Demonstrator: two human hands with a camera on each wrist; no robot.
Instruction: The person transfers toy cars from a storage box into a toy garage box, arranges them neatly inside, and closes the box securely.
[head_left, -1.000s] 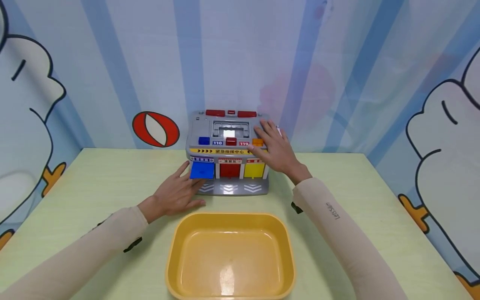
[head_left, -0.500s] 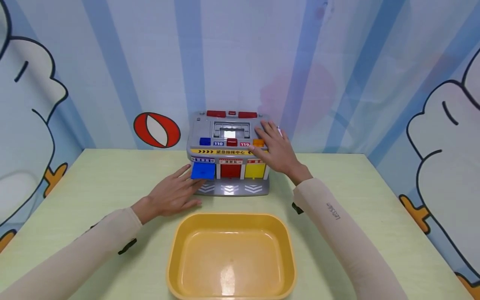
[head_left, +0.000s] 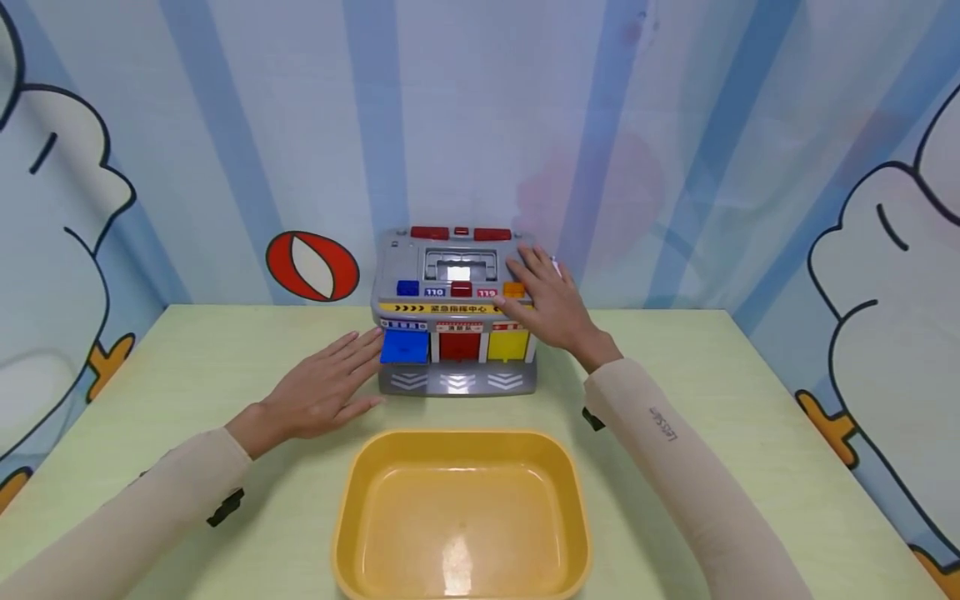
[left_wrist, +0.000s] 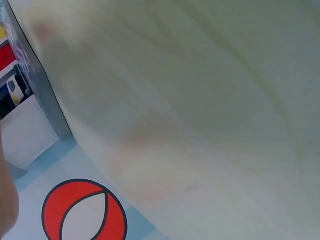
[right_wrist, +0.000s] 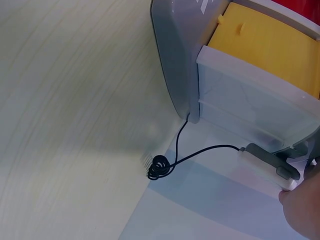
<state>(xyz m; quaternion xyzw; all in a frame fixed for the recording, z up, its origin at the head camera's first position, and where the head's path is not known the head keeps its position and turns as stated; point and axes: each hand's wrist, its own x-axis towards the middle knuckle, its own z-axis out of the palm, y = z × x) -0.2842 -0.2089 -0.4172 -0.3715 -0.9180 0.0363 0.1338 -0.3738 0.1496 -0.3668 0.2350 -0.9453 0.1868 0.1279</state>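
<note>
A grey toy emergency station (head_left: 405,250) with three garage doors stands at the back of the table. Its blue door (head_left: 405,347) is swung up and out, while the red door (head_left: 458,346) and yellow door (head_left: 508,345) are down. My right hand (head_left: 553,307) rests flat on the roof's right end, fingers spread. My left hand (head_left: 318,392) is stretched out beside the station's left front corner, fingers straight, holding nothing; whether the fingertips touch it I cannot tell. Inside the bay, in the left wrist view, a small white and dark object (left_wrist: 15,90) is partly visible.
A yellow tray (head_left: 461,442) sits on the pale table (head_left: 225,350) in front of the station. In the right wrist view, a white-and-grey handset (right_wrist: 267,167) hangs at the station's side, with a black coiled cord (right_wrist: 160,167). A patterned curtain (head_left: 480,117) stands behind.
My left hand has drawn back to the left, out from under the raised blue door. The right hand has stayed on the roof, and the blue door remains up.
</note>
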